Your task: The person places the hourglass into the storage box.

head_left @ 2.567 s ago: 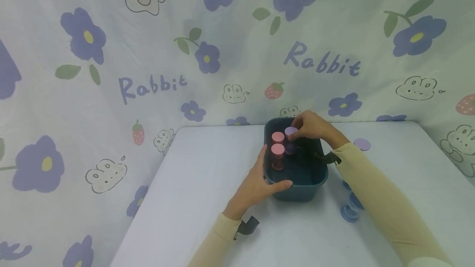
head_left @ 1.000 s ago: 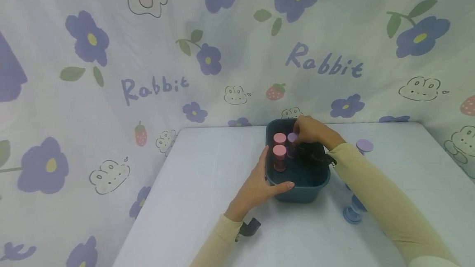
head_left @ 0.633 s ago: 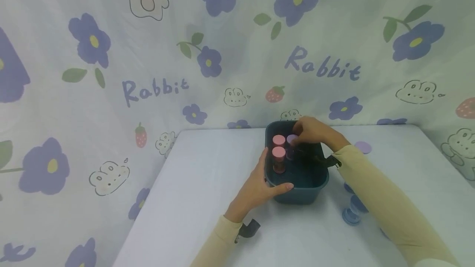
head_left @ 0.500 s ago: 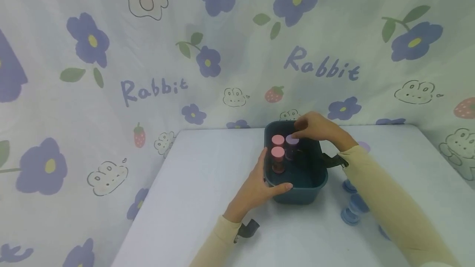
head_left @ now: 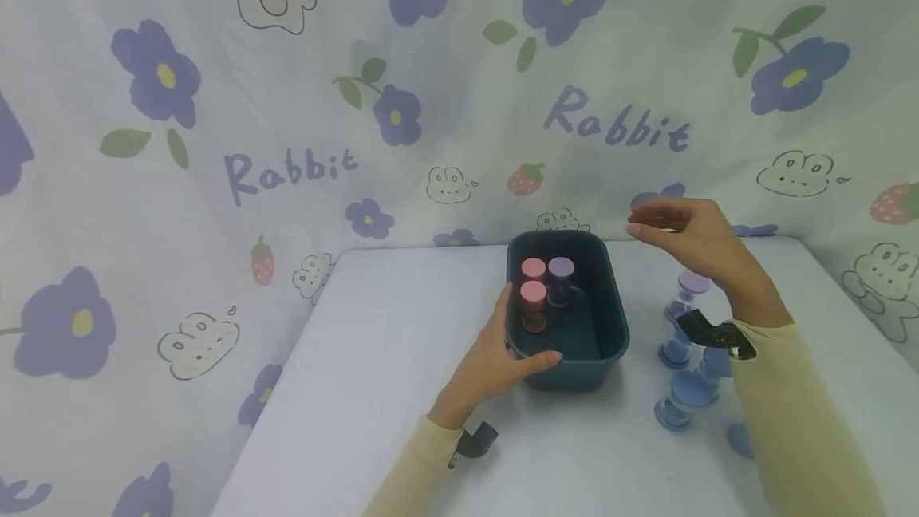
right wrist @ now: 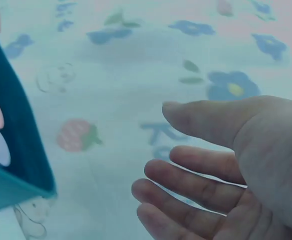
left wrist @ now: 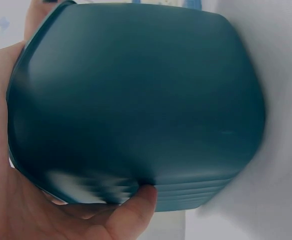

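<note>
A dark teal bin point(head_left: 577, 376) stands near the table's far edge. My left hand point(head_left: 488, 361) grips its near left corner, thumb over the front rim and fingers along the side; in the left wrist view a fingertip point(left wrist: 144, 195) presses the ribbed wall. Inside, along the left, stand two pink-topped pieces, one nearer point(head_left: 534, 294) and one farther point(head_left: 534, 268), beside a purple-topped one point(head_left: 562, 268). They look like small sand timers, with a disc at each end. My right hand point(head_left: 696, 238) hovers right of the bin, fingers loosely bent, holding nothing.
On the white table point(head_left: 380, 357), right of the bin, stands another purple-topped timer point(head_left: 694, 283) with several blue ones point(head_left: 692, 388). The right forearm partly covers this group. A flower-and-rabbit patterned cloth point(head_left: 481, 102) hangs behind the table.
My right hand has let go of the purple-topped timer inside the bin, then risen out and moved right. The timer stays upright beside the pink ones. My left hand keeps its grip.
</note>
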The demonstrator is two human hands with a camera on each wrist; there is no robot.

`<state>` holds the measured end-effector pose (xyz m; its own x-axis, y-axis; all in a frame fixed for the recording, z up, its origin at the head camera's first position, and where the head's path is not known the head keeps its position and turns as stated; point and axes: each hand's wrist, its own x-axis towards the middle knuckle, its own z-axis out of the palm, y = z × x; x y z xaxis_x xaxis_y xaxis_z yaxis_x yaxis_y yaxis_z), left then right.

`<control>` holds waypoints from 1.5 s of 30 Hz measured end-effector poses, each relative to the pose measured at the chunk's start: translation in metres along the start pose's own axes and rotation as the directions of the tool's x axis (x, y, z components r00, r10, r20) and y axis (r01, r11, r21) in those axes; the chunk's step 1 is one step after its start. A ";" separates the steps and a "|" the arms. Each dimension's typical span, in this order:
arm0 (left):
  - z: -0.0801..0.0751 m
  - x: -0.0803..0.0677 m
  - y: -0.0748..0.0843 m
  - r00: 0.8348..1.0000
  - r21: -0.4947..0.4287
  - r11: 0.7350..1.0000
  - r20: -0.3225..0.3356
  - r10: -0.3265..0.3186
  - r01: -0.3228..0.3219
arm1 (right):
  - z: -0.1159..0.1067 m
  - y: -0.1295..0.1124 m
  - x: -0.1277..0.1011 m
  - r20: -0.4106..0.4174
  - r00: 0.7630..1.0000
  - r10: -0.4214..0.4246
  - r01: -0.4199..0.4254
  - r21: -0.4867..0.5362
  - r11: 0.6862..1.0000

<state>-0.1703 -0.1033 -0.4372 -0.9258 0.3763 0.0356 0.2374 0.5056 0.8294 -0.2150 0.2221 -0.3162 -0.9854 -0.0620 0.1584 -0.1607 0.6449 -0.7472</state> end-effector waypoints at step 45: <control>0.001 0.002 0.002 0.999 -0.017 0.999 0.002 -0.038 0.038 | -0.023 0.107 -0.033 0.089 0.963 0.255 -0.243 -0.125 0.962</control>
<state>-0.1717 -0.1004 -0.4359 -0.9335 0.3586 0.0024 0.1966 0.5060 0.8398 -0.1981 0.3106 -0.3870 -0.9947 0.0373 -0.0954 0.0923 0.7306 -0.6765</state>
